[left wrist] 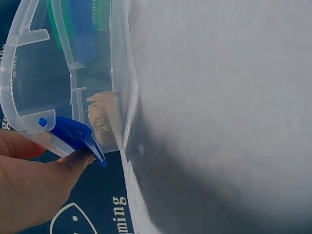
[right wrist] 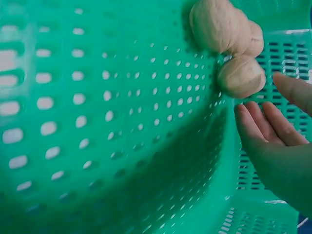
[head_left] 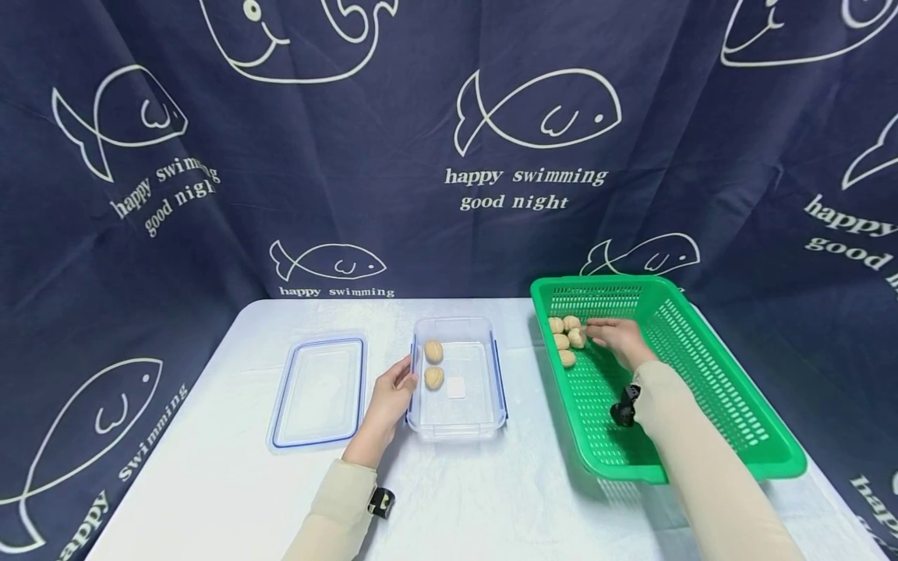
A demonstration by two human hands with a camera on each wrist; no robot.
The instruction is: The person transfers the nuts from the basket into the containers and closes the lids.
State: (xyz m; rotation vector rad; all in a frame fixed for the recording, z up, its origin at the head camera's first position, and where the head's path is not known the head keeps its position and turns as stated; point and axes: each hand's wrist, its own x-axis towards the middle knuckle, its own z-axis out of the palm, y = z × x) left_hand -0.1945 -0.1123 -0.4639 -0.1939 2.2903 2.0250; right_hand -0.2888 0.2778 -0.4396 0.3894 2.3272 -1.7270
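My left hand (head_left: 391,396) holds the left side of a clear plastic food container (head_left: 473,427). In the left wrist view its thumb (left wrist: 73,165) touches the container's blue latch (left wrist: 73,132). Two walnuts (head_left: 433,352) lie inside along the container's left side. Over in a green plastic basket (head_left: 585,436), my right hand (head_left: 620,340) is beside several walnuts (head_left: 567,358) grouped at the far left. Seen from the right wrist, thumb and fingers are spread apart, close to the nearest walnut (right wrist: 242,76), with nothing held between them.
A clear lid (head_left: 319,393) with a blue seal lies flat to the left of the container. The white-covered table (head_left: 449,499) carries everything. Behind it hangs a dark blue curtain (head_left: 421,226) printed with fish.
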